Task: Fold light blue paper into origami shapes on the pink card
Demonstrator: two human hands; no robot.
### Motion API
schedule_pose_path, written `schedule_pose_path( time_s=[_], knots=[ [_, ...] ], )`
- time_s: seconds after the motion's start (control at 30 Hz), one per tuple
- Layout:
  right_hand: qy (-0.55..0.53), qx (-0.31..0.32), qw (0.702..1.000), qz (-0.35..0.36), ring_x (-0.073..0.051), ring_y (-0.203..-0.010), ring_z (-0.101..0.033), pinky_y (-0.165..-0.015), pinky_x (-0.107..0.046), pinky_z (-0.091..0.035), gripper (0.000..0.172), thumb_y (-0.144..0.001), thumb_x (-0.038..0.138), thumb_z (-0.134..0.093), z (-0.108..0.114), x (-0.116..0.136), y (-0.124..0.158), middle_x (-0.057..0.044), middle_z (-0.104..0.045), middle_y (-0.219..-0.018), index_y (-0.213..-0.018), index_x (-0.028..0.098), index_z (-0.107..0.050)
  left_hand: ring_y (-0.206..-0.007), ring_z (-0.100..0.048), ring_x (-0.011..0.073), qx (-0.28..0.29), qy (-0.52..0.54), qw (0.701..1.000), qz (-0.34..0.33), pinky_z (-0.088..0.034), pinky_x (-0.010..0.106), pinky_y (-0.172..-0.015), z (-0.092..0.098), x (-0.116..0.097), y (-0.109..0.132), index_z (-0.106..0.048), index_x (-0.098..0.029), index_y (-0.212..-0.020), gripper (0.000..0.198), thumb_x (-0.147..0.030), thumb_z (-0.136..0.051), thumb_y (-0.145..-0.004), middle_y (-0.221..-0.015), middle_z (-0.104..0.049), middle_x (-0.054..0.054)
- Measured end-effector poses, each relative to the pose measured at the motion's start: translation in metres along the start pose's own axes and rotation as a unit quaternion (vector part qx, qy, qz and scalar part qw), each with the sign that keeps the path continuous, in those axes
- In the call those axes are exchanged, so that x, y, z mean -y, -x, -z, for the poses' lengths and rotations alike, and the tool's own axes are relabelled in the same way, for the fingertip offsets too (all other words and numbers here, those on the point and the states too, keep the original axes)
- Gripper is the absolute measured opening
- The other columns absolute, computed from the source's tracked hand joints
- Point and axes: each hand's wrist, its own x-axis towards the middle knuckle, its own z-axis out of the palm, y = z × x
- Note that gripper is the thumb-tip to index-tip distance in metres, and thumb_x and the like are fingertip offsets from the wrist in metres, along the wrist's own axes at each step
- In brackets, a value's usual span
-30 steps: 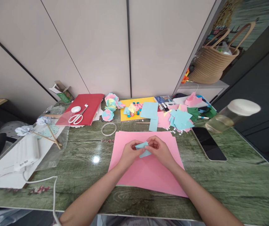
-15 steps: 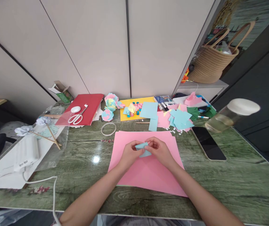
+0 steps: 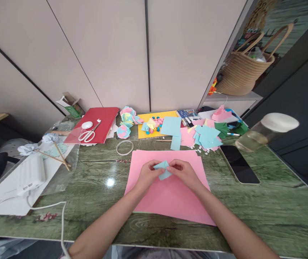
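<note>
no readable text or labels

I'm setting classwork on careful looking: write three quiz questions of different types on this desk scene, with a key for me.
1. Multiple choice: what do the bare left hand and bare right hand hold together?
A) a tan woven basket
B) a small folded light-blue paper piece
C) a clear cylindrical bottle with a white lid

2. True or false: the black-screened rectangular phone lies to the right of the large pink paper sheets in the picture.

3. Fill in: the metal ____ with white handles lie on the flat red rectangular stack.

Key: 1. B; 2. True; 3. scissors
</note>
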Motion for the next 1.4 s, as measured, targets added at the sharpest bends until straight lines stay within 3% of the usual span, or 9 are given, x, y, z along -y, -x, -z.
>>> schedule_pose_path(
  time_s=[0.3, 0.53, 0.63, 0.77, 1.1, 1.4],
  knots=[
    [0.001, -0.030, 0.999, 0.017, -0.014, -0.066, -0.050, -0.063, -0.027, -0.039, 0.020, -0.072, 0.038, -0.060, -0.005, -0.003, 0.003, 0.000, -0.055, -0.068, -0.069, 0.018, -0.057, -0.065, -0.053, 0.0130, -0.014, -0.010, 1.000, 0.005, -0.039, 0.022, -0.058, -0.003, 0.001, 0.001, -0.064, -0.015, -0.077, 0.019, -0.021, -0.069, -0.060, -0.071, -0.061, 0.001],
    [0.008, 0.001, 1.000, 0.007, -0.012, -0.060, -0.041, -0.057, -0.024, -0.032, 0.021, -0.073, 0.033, -0.057, -0.003, 0.004, 0.003, 0.004, -0.043, -0.061, -0.061, 0.019, -0.047, -0.069, -0.057, 0.0143, -0.040, 0.005, 0.999, -0.010, -0.044, 0.024, -0.060, -0.005, 0.002, 0.003, -0.057, -0.017, -0.092, 0.032, -0.022, -0.068, -0.062, -0.076, -0.062, 0.002],
    [0.012, 0.011, 1.000, 0.008, -0.012, -0.060, -0.042, -0.058, -0.025, -0.034, 0.022, -0.073, 0.035, -0.058, -0.002, 0.004, 0.002, 0.004, -0.045, -0.061, -0.061, 0.019, -0.048, -0.070, -0.058, 0.0149, -0.040, 0.020, 0.998, -0.033, -0.045, 0.025, -0.064, -0.005, 0.000, 0.003, -0.055, -0.016, -0.094, 0.033, -0.026, -0.067, -0.065, -0.075, -0.063, 0.002],
    [0.004, -0.009, 1.000, 0.018, -0.013, -0.064, -0.046, -0.061, -0.026, -0.037, 0.021, -0.073, 0.036, -0.058, -0.003, 0.003, 0.003, 0.002, -0.049, -0.065, -0.065, 0.019, -0.050, -0.071, -0.058, 0.0147, -0.024, 0.017, 0.998, -0.048, -0.044, 0.025, -0.065, -0.004, -0.002, 0.003, -0.058, -0.017, -0.088, 0.029, -0.028, -0.070, -0.063, -0.079, -0.063, 0.001],
    [0.010, -0.003, 1.000, 0.028, -0.015, -0.068, -0.049, -0.065, -0.027, -0.038, 0.020, -0.077, 0.037, -0.055, 0.001, 0.011, 0.005, 0.000, -0.056, -0.068, -0.069, 0.019, -0.058, -0.060, -0.048, 0.0100, -0.009, -0.008, 0.999, -0.037, -0.038, 0.020, -0.057, -0.003, -0.006, 0.005, -0.057, -0.016, -0.075, 0.016, -0.020, -0.068, -0.064, -0.065, -0.054, -0.004],
    [0.011, -0.009, 1.000, 0.021, -0.014, -0.066, -0.047, -0.063, -0.026, -0.037, 0.016, -0.075, 0.032, -0.057, -0.003, 0.007, 0.005, 0.001, -0.052, -0.067, -0.068, 0.018, -0.057, -0.072, -0.051, 0.0121, -0.009, 0.088, 0.996, -0.034, -0.039, 0.023, -0.067, -0.003, -0.001, 0.004, -0.057, -0.015, -0.079, 0.018, -0.022, -0.068, -0.067, -0.075, -0.057, -0.001]
  ],
)
